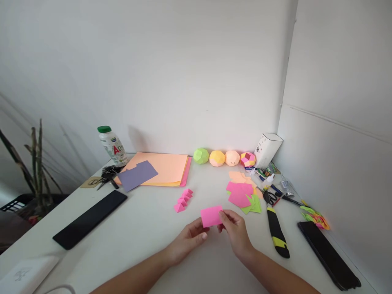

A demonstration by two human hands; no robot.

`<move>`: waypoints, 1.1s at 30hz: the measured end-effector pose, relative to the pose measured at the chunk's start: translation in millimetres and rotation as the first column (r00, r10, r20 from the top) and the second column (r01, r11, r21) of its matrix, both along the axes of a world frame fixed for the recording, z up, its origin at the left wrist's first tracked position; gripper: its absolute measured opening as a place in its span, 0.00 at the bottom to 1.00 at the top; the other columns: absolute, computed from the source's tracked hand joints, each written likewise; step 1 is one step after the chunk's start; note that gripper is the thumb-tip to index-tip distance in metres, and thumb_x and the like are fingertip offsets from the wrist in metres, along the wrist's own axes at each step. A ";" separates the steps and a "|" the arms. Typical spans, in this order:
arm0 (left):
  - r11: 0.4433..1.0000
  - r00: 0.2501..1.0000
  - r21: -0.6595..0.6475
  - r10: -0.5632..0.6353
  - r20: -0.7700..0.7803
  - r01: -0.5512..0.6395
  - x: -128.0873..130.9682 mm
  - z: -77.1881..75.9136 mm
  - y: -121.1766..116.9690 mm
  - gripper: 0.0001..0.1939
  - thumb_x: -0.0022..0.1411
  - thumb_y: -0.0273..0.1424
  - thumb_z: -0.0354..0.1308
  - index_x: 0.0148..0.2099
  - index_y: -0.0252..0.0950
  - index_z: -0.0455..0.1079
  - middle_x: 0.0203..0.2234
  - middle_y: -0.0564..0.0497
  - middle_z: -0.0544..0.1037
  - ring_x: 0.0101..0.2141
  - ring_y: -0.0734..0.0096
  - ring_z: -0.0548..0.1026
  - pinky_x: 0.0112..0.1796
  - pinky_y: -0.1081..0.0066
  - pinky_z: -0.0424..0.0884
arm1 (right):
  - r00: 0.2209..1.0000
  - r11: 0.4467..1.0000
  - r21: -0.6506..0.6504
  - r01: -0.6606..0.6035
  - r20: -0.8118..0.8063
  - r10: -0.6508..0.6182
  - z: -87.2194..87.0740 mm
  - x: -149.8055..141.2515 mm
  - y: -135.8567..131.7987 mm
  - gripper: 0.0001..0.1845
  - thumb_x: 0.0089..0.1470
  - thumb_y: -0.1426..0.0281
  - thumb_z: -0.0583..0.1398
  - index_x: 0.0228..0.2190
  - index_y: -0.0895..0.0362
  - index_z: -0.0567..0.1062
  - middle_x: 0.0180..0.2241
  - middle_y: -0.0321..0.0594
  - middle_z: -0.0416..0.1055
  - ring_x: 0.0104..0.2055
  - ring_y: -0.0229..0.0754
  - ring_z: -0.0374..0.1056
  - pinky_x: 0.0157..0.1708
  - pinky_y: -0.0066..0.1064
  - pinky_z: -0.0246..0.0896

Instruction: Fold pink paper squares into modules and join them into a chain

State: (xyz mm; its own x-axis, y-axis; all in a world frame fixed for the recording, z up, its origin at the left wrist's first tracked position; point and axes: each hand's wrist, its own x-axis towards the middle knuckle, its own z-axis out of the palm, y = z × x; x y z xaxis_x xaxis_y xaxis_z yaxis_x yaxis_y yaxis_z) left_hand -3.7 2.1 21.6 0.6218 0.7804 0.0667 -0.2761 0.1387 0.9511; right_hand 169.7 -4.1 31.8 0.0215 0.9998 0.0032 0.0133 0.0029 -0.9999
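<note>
A small pink paper rectangle [211,216] is held above the table, with a slight bend in it. My right hand [237,232] pinches its right end, thumb on the front face and the fingers partly hidden behind. At the left edge of the paper, my left hand [186,243] has its curled fingertips partly behind the sheet, while its thumb stands apart below. Beyond the hands, several folded pink paper pieces [183,200] sit in a slanting row. Loose pink slips [240,194] lie to the right over green slips [253,205] and peach ones [240,177].
Several faceted paper balls [217,158] line the wall beside a white box [268,150]. Large peach sheets [167,165] carry a purple sheet [138,175]. A black-and-yellow utility knife [276,232] and black case [327,255] lie right; a black phone-like slab [90,219] and bottle [112,145] are left.
</note>
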 end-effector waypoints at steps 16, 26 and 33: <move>0.891 0.946 -0.318 0.295 -0.136 -0.324 1.3 -18.2 3.5 0.16 0.54 0.42 0.61 0.31 0.34 0.66 0.19 0.55 0.73 0.18 0.75 0.68 0.20 0.74 0.67 | 0.811 0.778 0.363 -0.513 0.502 0.300 -37.6 14.4 0.7 0.24 0.50 0.72 0.58 0.50 0.54 0.62 0.40 0.46 0.68 0.30 0.38 0.65 0.24 0.27 0.62; 0.956 0.956 -0.220 0.132 -0.261 -0.193 0.1 -12.7 -1.0 0.17 0.57 0.44 0.57 0.34 0.33 0.69 0.18 0.54 0.72 0.20 0.73 0.70 0.22 0.73 0.68 | 0.930 0.915 0.207 -0.346 0.205 0.305 -24.2 8.1 3.4 0.10 0.54 0.68 0.58 0.24 0.57 0.74 0.32 0.44 0.69 0.31 0.40 0.68 0.30 0.31 0.67; 0.977 0.985 -0.187 0.072 -0.157 -0.101 -3.3 -11.6 -2.3 0.19 0.56 0.42 0.59 0.43 0.33 0.67 0.29 0.47 0.76 0.30 0.68 0.73 0.29 0.70 0.70 | 0.939 0.940 0.031 -0.341 -0.032 0.342 -21.8 3.6 4.3 0.08 0.54 0.68 0.59 0.25 0.58 0.73 0.32 0.41 0.68 0.25 0.35 0.66 0.26 0.29 0.66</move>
State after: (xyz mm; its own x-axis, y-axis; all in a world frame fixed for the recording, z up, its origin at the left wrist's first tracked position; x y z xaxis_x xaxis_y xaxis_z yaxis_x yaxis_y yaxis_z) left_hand -7.0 -0.2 10.0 0.5431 0.8204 -0.1791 -0.1525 0.3061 0.9397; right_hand 173.3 0.2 10.0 -0.3207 0.9466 0.0334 -0.0292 0.0253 -0.9993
